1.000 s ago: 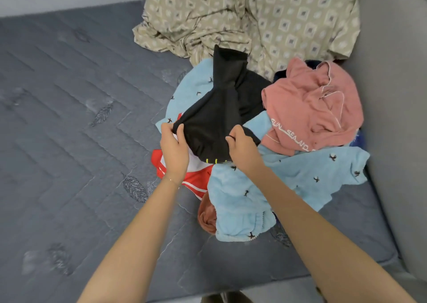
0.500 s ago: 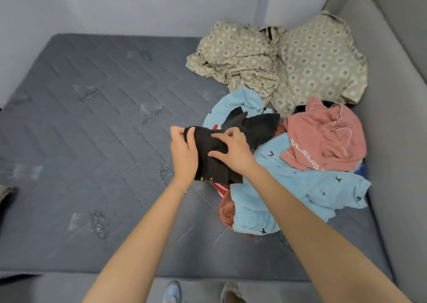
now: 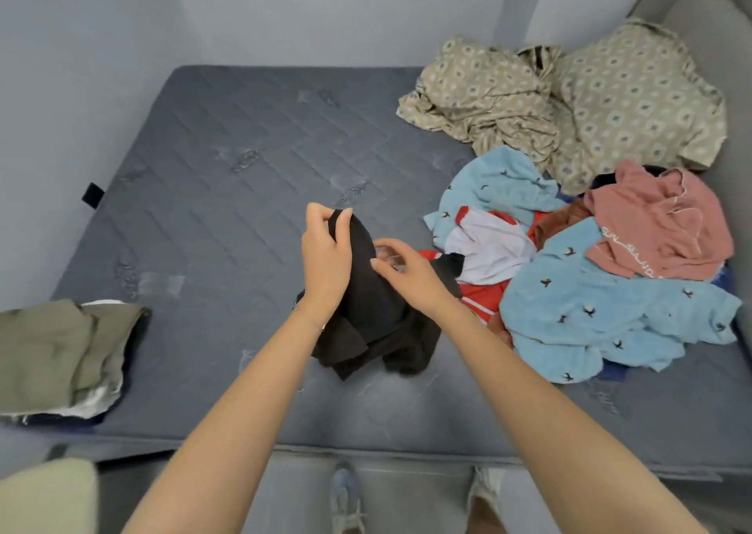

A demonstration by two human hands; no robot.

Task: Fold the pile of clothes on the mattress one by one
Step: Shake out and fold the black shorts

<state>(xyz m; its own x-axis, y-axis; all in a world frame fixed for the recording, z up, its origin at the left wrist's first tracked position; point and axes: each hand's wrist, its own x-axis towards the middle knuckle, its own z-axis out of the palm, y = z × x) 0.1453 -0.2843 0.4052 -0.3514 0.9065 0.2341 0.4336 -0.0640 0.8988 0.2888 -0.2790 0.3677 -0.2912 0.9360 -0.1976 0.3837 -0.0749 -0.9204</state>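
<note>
- left hand [image 3: 325, 261] pinches top edge of black garment [image 3: 368, 310], just left of the pile [image 3: 610, 314]
- garment hangs straight down from the pinch, bottom bunched on mattress [image 3: 228, 147]
- right hand [image 3: 411, 281] at its right edge, fingers curled, can't tell if gripping

A black garment [image 3: 374, 305] hangs crumpled over the middle of the grey quilted mattress [image 3: 228, 192], its lower folds resting near the mattress's front edge. The left hand [image 3: 325, 257] grips its top and the right hand [image 3: 407, 273] pinches its side. The unfolded pile [image 3: 590, 310], with light blue, pink and red-and-white pieces, sprawls on the mattress's right side.
</note>
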